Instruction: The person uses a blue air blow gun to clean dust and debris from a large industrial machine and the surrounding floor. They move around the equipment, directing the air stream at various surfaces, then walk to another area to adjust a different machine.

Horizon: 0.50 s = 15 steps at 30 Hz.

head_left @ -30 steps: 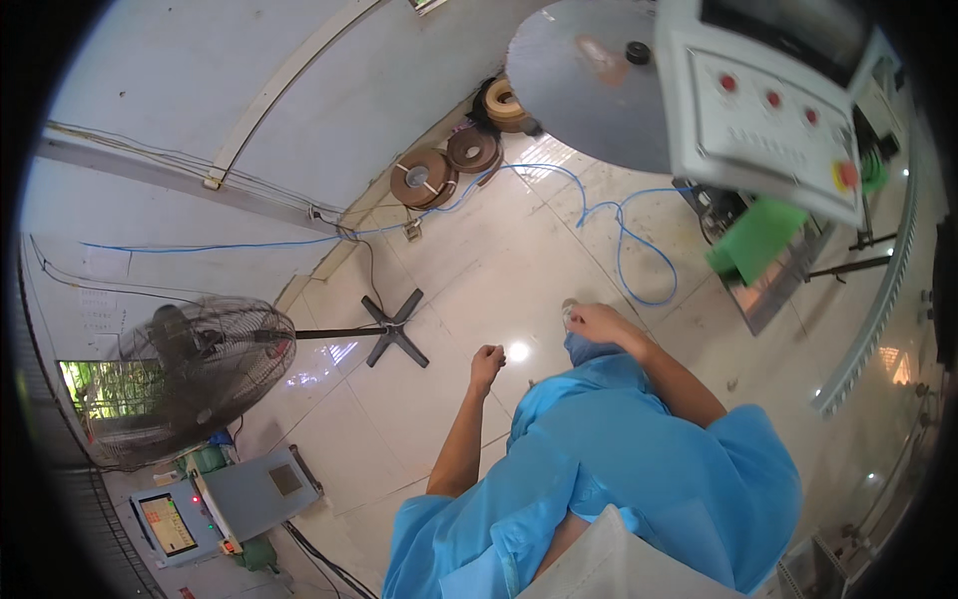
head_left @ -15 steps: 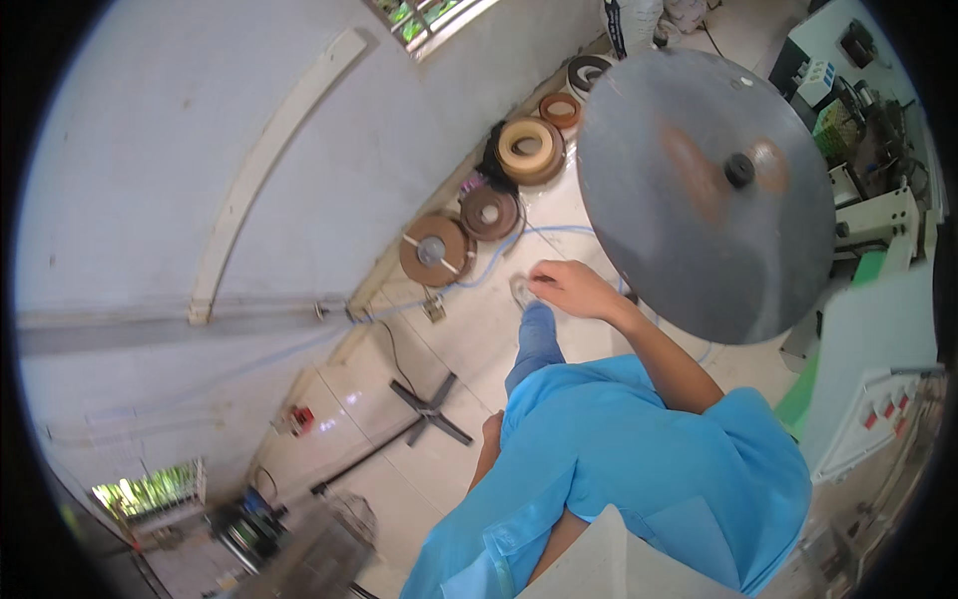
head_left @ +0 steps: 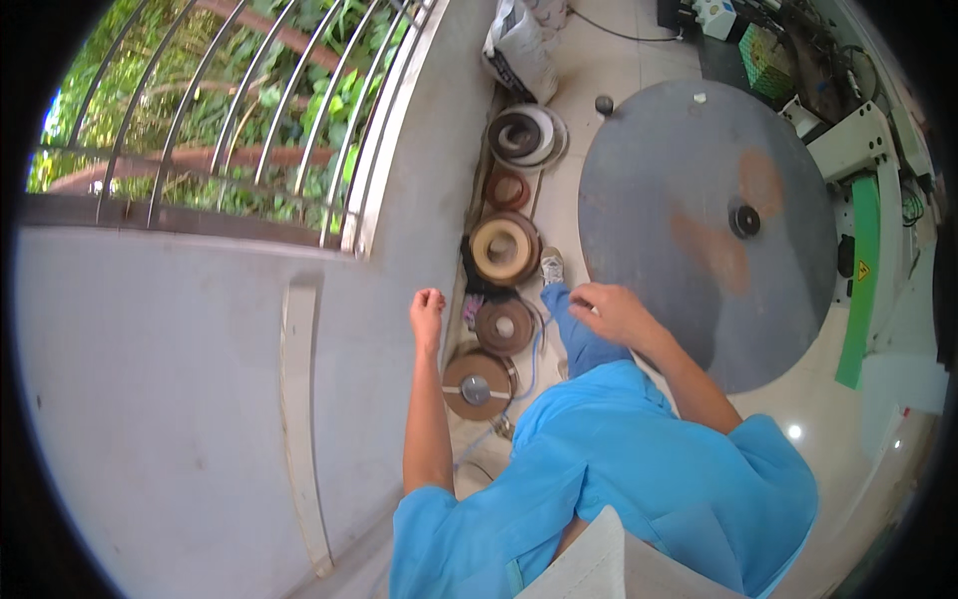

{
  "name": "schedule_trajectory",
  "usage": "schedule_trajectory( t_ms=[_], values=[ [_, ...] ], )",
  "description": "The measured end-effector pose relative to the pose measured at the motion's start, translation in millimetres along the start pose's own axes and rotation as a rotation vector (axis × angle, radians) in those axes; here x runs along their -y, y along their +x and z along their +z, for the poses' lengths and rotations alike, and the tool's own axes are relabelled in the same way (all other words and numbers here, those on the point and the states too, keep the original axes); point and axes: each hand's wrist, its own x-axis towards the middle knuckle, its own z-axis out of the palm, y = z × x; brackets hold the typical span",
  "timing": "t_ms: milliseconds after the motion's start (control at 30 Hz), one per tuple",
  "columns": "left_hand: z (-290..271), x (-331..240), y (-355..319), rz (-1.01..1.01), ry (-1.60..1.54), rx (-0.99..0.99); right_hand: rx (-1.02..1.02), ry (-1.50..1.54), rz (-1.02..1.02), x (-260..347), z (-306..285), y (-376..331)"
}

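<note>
My left hand (head_left: 427, 305) is raised near the wall, its fingers curled closed with nothing showing in them. Below and to its right, rolls of edging tape lie along the wall; the nearest is a brown roll (head_left: 467, 401). My right hand (head_left: 609, 313) hangs over my leg, its fingers half bent and apart, with nothing visible in it. Just right of it is the edge of a large round grey disc (head_left: 649, 210) with rusty patches and a black knob (head_left: 744, 222) near its middle. The hand looks close to the disc; whether they touch I cannot tell.
More rolls, one cream (head_left: 487, 250) and one reddish (head_left: 506, 189), line the wall's foot. A white sack (head_left: 521, 55) stands beyond them. At right is a machine with a green panel (head_left: 859, 290). A barred window (head_left: 230, 110) opens in the left wall. My shoe (head_left: 552, 266) is between rolls and disc.
My left hand has risen from beside my body to the wall side. My right hand has moved slightly right. The view has turned and moved forward, bringing the window and sack further in.
</note>
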Motion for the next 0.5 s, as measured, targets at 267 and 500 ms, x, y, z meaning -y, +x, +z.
schedule_trajectory(
  t_ms=[267, 500],
  values=[
    [59, 7, 93, -0.393, 0.571, 0.560, -0.136, 0.199, 0.146, -31, -42, 169],
    [74, -48, 224, -0.708, 0.398, 0.291, -0.159, 0.258, 0.204, -31, -106, 231]
  ],
)
